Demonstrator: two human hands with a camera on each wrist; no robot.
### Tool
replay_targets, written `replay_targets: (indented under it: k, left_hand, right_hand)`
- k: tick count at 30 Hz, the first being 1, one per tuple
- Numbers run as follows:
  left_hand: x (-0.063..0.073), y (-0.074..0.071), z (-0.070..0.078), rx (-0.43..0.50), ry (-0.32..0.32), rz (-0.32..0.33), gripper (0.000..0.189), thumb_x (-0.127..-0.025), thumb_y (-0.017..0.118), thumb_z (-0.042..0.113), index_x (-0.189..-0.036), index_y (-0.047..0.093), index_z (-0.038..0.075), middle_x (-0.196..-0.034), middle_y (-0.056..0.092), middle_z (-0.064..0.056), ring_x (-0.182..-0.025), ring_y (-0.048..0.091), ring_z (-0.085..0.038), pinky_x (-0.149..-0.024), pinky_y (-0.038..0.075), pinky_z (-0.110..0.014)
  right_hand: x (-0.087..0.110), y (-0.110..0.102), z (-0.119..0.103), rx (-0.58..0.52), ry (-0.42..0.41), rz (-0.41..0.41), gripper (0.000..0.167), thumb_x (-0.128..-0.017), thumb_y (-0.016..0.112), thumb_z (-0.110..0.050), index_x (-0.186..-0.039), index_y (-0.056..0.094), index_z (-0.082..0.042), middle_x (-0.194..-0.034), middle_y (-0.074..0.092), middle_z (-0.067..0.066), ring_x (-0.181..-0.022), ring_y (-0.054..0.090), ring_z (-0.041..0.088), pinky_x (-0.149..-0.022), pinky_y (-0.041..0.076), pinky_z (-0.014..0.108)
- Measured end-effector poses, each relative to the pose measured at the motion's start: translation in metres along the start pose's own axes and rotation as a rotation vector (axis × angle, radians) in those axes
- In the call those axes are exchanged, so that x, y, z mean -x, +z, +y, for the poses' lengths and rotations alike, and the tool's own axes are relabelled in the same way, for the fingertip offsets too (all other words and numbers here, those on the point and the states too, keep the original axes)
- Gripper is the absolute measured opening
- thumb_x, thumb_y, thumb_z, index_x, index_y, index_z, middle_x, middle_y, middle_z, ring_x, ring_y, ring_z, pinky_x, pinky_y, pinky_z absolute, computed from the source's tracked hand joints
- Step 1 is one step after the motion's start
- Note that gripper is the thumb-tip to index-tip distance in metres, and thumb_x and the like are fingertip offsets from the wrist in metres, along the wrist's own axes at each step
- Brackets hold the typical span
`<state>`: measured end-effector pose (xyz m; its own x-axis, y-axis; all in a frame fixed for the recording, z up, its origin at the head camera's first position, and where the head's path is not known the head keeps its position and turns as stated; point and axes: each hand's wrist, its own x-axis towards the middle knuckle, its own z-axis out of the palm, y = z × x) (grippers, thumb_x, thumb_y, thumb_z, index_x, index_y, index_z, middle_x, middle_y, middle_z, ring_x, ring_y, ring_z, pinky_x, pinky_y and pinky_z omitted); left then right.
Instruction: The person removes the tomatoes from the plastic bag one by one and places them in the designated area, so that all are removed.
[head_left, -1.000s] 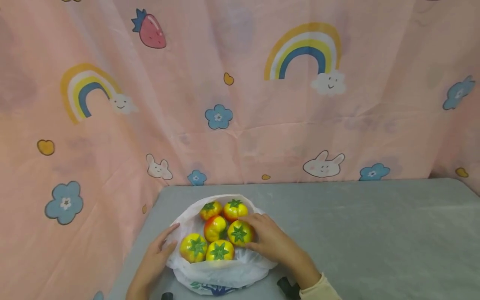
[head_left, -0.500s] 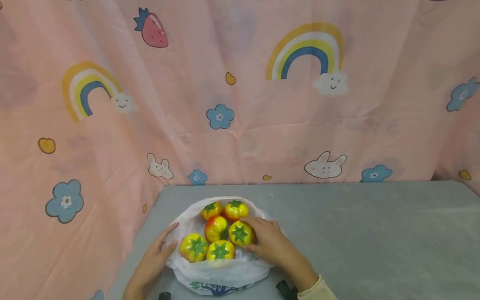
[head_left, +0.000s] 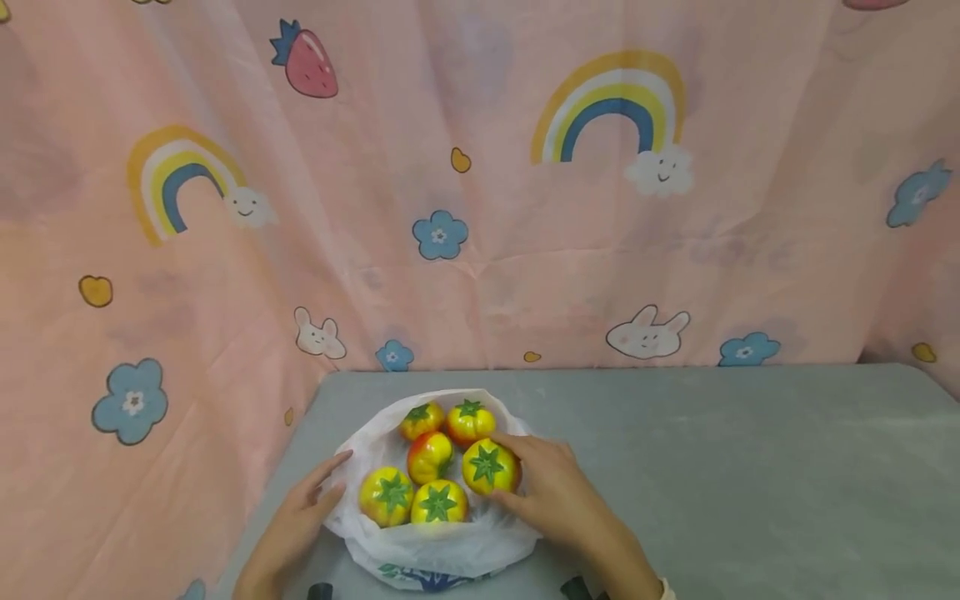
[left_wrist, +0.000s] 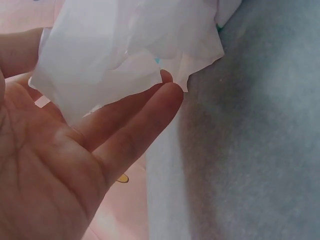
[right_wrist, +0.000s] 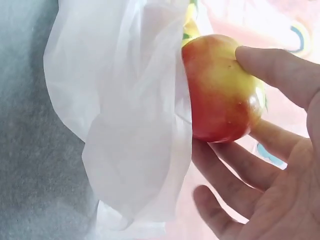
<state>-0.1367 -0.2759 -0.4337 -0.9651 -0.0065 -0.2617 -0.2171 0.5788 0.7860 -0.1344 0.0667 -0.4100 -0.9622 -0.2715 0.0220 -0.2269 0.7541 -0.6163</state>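
In the head view a white plastic bag [head_left: 442, 546] stands on the grey table with its mouth spread wide. Several yellow-and-red tomatoes [head_left: 439, 502] with green star-shaped leaves lie inside. My right hand [head_left: 551, 483] grips the rightmost tomato [head_left: 491, 467] between thumb and fingers, at the bag's right rim. The right wrist view has this tomato [right_wrist: 220, 95] raised at the edge of the bag, its red side showing. On the opposite side, my left hand [head_left: 296, 521] touches the bag's rim with fairly straight fingers, thumb and forefinger apart. White film covers part of its fingers in the left wrist view.
Grey table [head_left: 750, 475] stretches to the right of the bag. Behind it hangs a pink curtain [head_left: 495, 292] printed with rainbows, flowers and rabbits. Dark objects [head_left: 576, 587] peek in at the bottom edge near the right forearm.
My right hand has shifted slightly right with the rightmost tomato, away from the others. My left hand has drawn back a little to the left and down at the bag's rim.
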Motion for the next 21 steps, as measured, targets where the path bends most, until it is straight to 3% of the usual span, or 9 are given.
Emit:
replay_targets:
  k: [9,17,21]
  left_hand:
    - [0.0,-0.002,0.001,-0.03,0.037,0.025,0.054,-0.099,0.058,0.026,-0.151,0.044,0.018,-0.161,0.034,-0.017,-0.15,0.024,-0.045,-0.115,0.027,-0.068]
    - [-0.001,0.001,0.001,-0.009,0.011,0.046,0.057,-0.097,0.062,0.027,-0.151,0.043,0.02,-0.162,0.034,-0.012,-0.151,0.022,-0.042,-0.119,0.023,-0.061]
    - [-0.002,0.001,0.003,0.015,0.027,0.059,0.058,-0.097,0.063,0.027,-0.15,0.043,0.017,-0.161,0.035,-0.013,-0.149,0.028,-0.043,-0.118,0.029,-0.059]
  right_hand:
    - [0.002,-0.005,0.002,-0.07,0.036,-0.015,0.066,-0.08,0.081,-0.041,-0.138,0.057,-0.023,-0.138,0.061,0.0,-0.125,0.059,0.024,-0.107,0.049,0.053]
    - [0.003,-0.014,0.012,-0.073,0.087,0.072,0.066,-0.079,0.082,-0.038,-0.138,0.057,-0.024,-0.139,0.061,0.0,-0.124,0.059,0.023,-0.105,0.051,0.051]
    - [0.002,-0.02,0.019,-0.069,0.117,0.093,0.066,-0.081,0.082,-0.035,-0.14,0.055,-0.023,-0.139,0.06,0.001,-0.122,0.06,0.022,-0.105,0.051,0.051]
